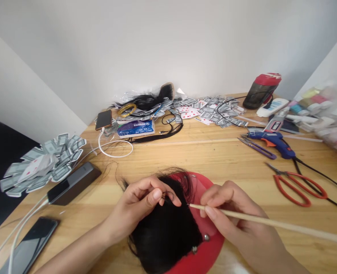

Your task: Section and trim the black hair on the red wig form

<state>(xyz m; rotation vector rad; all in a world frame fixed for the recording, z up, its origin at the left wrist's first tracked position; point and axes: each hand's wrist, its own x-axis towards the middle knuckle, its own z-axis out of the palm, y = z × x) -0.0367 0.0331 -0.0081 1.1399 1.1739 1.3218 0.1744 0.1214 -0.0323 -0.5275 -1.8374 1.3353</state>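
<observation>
A patch of black hair (168, 232) lies over a red round form (214, 251), with pins along the patch's lower right edge. Over the patch, my left hand (145, 199) is closed, thumb against fingers, pinching a thin loop of dark hair strands. My right hand (237, 217) grips a slim pale wooden stick (251, 217) between thumb and fingers. The stick's tip, with a fine hook or needle too small to make out clearly, points left toward the patch's edge and the left fingertips. A gap separates the two hands.
Red-handled scissors (296, 186), purple snips (256, 148) and a blue glue gun (273, 140) lie at right. Playing cards (191, 110) pile against the wall. Phones, including one on the table (34, 239), white cables and a card bundle (42, 163) are at left.
</observation>
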